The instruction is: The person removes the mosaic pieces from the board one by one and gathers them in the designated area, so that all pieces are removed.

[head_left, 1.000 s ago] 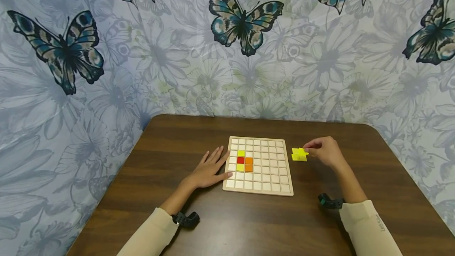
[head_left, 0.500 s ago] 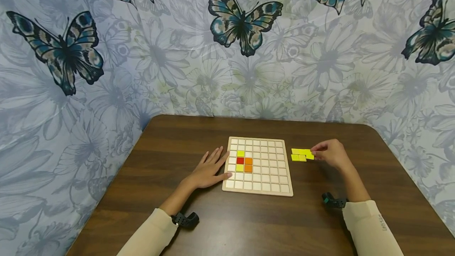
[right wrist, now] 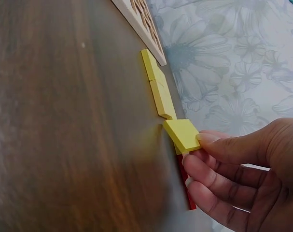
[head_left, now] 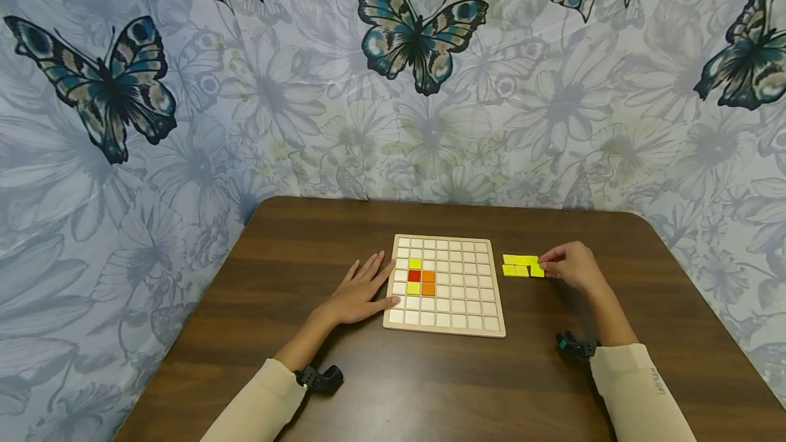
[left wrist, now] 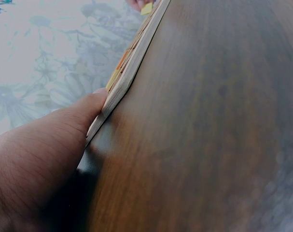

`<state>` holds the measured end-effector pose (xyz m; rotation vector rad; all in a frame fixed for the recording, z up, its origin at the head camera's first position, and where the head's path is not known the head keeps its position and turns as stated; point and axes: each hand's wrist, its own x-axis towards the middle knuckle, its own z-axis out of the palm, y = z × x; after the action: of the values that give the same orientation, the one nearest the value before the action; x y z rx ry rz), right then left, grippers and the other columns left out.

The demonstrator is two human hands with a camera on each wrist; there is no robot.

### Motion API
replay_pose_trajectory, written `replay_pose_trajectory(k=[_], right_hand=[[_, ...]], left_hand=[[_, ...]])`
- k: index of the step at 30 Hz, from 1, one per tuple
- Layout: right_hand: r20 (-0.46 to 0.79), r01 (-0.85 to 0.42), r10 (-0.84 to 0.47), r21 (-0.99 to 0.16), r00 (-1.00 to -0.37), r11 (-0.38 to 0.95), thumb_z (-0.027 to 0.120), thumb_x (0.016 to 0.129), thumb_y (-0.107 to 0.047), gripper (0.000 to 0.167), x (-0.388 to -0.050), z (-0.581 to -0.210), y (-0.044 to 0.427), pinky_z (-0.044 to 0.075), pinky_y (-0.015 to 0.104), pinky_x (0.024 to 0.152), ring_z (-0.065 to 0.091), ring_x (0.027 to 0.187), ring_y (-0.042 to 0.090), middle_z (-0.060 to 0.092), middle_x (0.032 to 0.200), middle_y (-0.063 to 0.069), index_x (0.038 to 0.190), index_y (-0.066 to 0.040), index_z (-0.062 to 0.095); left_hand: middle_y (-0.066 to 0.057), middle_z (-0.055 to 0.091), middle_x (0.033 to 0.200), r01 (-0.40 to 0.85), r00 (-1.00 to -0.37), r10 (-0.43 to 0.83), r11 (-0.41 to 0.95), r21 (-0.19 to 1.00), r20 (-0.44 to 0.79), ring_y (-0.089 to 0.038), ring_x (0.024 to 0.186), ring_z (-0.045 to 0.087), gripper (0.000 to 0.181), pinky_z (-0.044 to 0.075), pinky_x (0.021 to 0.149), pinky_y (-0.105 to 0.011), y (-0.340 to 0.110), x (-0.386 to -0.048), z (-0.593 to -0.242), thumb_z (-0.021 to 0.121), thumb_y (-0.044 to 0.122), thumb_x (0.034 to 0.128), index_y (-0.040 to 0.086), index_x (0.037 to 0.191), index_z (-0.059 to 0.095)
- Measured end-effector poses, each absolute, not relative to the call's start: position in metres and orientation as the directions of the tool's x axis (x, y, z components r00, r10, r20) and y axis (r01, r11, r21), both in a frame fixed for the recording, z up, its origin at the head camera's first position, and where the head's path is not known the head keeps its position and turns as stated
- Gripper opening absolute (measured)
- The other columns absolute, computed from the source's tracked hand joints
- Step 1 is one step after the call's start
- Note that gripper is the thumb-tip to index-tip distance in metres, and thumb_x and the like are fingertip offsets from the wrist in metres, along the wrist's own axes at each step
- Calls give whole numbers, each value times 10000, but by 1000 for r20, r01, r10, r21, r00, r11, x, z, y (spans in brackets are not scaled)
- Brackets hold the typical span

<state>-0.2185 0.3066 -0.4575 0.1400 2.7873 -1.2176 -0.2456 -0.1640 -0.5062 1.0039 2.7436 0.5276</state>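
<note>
A wooden grid board (head_left: 451, 332) lies on the table, with yellow, red and orange tiles in some left-side squares and pale squares elsewhere. My left hand (head_left: 358, 297) lies flat with fingers spread, its index fingertip and thumb touching the board's left edge. To the right of the board, a small group of yellow tiles (head_left: 514, 270) lies in two rows. At that group's right end, my right hand (head_left: 570, 266) pinches one yellow tile (right wrist: 181, 134) between thumb and fingers. This tile looks tilted in the right wrist view. Partly behind the fingers there is a red piece (right wrist: 186, 186).
The brown wooden table (head_left: 393, 387) has a back edge against a butterfly-print cloth (head_left: 276, 101). Each wrist wears a black band, the left wristband (head_left: 321, 378) and the right wristband (head_left: 576, 346).
My right hand has moved right with the yellow tile, from over the group to its right end, then barely shifted. The left hand stays at the board's edge.
</note>
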Motion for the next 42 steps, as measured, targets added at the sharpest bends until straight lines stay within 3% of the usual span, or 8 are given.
replay_pose_trajectory(k=[16, 28, 42], right_hand=[[-105, 105, 45, -686, -993, 720, 707, 940, -20, 131, -216, -458, 300, 600, 386, 694, 702, 745, 246, 735, 887, 149, 1009, 81, 755], [-98, 110, 60, -668, -993, 736, 742, 893, 9, 117, -219, -459, 302, 566, 310, 664, 669, 758, 206, 741, 943, 176, 999, 51, 770], [-60, 76, 47, -689, -997, 720, 706, 942, -24, 165, -216, -449, 296, 577, 277, 645, 708, 789, 241, 736, 975, 211, 1061, 84, 746]], left_hand=[[-153, 46, 1695, 594, -755, 654, 706, 387, -34, -313, 1564, 32, 846, -10, 1212, -594, -164, -245, -505, 472, 605, 1017, 164, 1648, 121], [-164, 52, 1694, 596, -755, 655, 706, 381, -33, -313, 1564, 34, 843, -1, 1212, -596, -163, -245, -505, 468, 600, 1020, 157, 1648, 123], [-148, 40, 1697, 595, -755, 655, 707, 383, -37, -309, 1566, 34, 853, -7, 1215, -584, -164, -246, -507, 462, 621, 1013, 175, 1649, 110]])
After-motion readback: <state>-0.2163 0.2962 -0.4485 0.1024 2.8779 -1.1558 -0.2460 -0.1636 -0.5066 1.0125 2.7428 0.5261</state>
